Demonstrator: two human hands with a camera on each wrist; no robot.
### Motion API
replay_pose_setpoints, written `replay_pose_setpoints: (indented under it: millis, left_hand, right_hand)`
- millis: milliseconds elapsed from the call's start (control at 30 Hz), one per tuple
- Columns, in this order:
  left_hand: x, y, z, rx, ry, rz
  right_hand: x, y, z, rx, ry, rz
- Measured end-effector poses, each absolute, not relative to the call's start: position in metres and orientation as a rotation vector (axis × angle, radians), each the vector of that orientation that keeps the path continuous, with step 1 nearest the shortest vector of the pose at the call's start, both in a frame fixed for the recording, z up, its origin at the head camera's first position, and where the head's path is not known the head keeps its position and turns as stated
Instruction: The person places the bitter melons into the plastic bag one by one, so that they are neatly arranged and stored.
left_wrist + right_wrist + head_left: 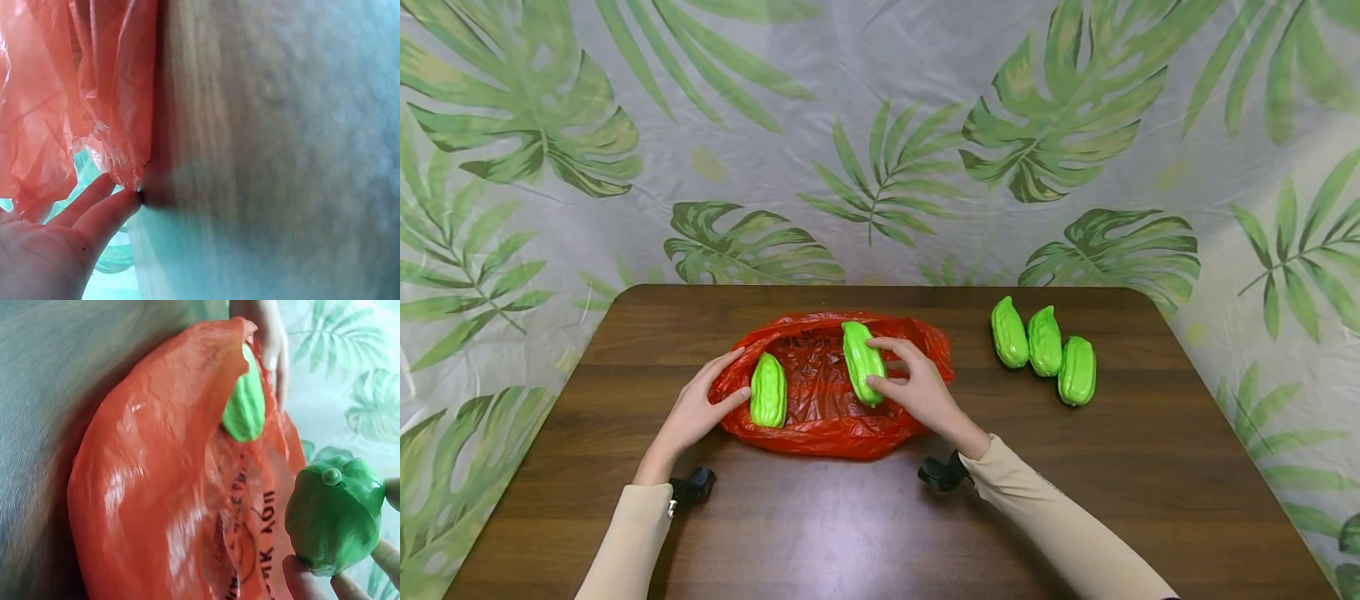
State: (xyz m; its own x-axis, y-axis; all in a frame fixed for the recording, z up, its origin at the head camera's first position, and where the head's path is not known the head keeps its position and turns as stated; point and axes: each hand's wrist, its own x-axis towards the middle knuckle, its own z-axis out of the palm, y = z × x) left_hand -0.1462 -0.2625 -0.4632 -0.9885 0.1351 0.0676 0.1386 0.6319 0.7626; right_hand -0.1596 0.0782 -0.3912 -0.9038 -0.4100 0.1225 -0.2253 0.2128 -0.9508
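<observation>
A red plastic bag (820, 437) lies on the table with its mouth spread wide. Inside its left part rests one bright green bitter melon (768, 392). My right hand (917, 385) grips a second bitter melon (862, 364) from its right side, thumb and fingers around it, over the right part of the bag. The right wrist view shows this held bitter melon (334, 515) end-on, with fingertips on its sides. At the bag's left rim is my left hand (703, 402), its fingers extended and its thumb beside the first melon. In the left wrist view, its fingertips touch the red plastic (119, 94).
Three more bitter melons (1045, 342) lie side by side at the back right of the brown wooden table (1150, 500). Behind the table hangs a leaf-patterned cloth (880, 167). Black printing shows on the bag's inside.
</observation>
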Motion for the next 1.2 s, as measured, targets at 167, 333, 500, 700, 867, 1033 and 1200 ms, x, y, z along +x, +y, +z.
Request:
replay_pose_setpoints:
  millis: [167, 333, 500, 700, 867, 1033, 1200]
  left_hand:
    - [-0.146, -0.262, -0.463, -0.235, -2.834, -1.327]
    - [-0.145, -0.262, -0.463, -0.234, -2.836, -1.329]
    - [-0.145, -0.261, -0.461, -0.236, -2.838, -1.334]
    - [-0.145, -0.262, -0.461, -0.237, -2.841, -1.340]
    - [-0.146, -0.262, -0.462, -0.240, -2.840, -1.344]
    - [-0.146, -0.263, -0.462, -0.243, -2.841, -1.342]
    - [-0.147, -0.263, -0.462, -0.242, -2.842, -1.342]
  right_hand:
    - [-0.164, 0.067, -0.404, -0.593, 2.314, -1.758]
    - [-0.171, 0.057, -0.423, -0.607, 2.298, -1.783]
    - [-0.172, 0.048, -0.426, -0.620, 2.324, -1.766]
    - [-0.173, 0.038, -0.429, -0.608, 2.387, -1.687]
    - [-0.174, 0.029, -0.433, -0.635, 2.426, -1.625]
    - [-0.174, 0.020, -0.437, -0.643, 2.437, -1.588]
    - [-0.174, 0.011, -0.441, -0.656, 2.437, -1.594]
